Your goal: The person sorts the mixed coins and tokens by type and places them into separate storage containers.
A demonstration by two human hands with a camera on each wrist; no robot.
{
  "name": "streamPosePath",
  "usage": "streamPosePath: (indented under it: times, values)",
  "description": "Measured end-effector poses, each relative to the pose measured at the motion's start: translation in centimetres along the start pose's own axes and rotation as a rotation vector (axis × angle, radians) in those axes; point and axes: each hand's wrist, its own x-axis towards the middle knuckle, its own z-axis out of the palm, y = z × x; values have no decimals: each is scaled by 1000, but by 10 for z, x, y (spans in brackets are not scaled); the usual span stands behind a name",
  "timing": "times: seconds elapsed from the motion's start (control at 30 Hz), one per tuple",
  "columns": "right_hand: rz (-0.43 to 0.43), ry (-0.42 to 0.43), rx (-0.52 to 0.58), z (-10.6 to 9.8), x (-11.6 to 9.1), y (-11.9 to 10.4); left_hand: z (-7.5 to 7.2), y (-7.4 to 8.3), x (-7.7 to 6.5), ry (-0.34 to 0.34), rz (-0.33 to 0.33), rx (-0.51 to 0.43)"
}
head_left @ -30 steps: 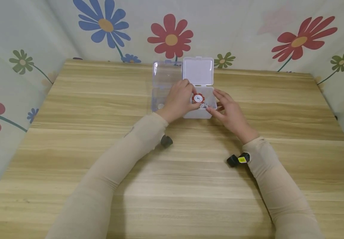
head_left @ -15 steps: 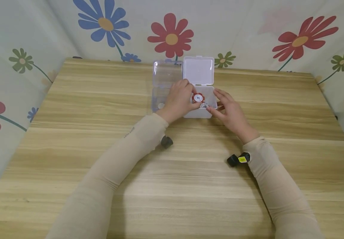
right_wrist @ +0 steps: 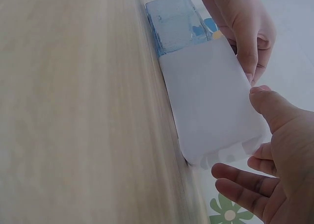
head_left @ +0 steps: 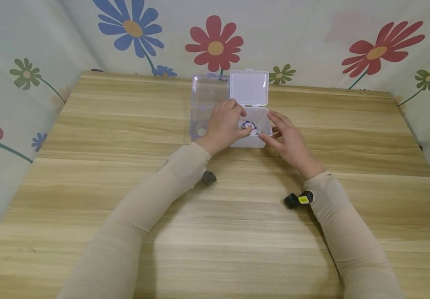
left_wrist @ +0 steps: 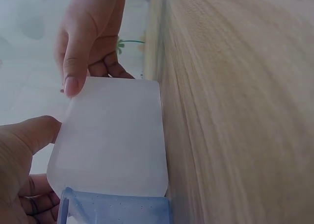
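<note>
In the head view my left hand [head_left: 226, 124] reaches over the left side of an open white plastic box [head_left: 247, 142], thumb and index finger apart, with nothing visible between them. Below them in the box lie a blue-edged poker chip [head_left: 249, 125] marked 10 and a second, whitish poker chip [head_left: 255, 132]. My right hand [head_left: 289, 139] holds the box's right front corner, thumb at the front rim and fingers along the side. In the wrist views the box's front wall hides the chips.
A clear hinged box [head_left: 196, 120] stands open against the white box's left side, with a pale round thing [head_left: 201, 132] in it. Both lids stand raised towards the back edge of the wooden table [head_left: 237, 232]. A flowered cloth [head_left: 297, 37] hangs behind.
The red poker chip marked 5 has left my left thumb and index finger and is out of sight. A blue-edged chip now shows there. Both hands have hardly moved.
</note>
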Motion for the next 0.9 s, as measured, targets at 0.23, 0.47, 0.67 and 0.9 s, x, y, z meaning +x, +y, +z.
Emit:
streamPosePath:
  times: [0.23,0.47,0.67,0.9]
  values:
    - [4,-8,-2,-1,0,0,1,0,-3,40,26,0]
    - [1,-9,5,-2,0,2,4,0,-3,82,47,-1]
    - [-2,-4,-5,-2,0,6,5,0,-5,100,58,18]
    - [0,-6,-41,-5,-1,9,4,0,-7,70,37,32]
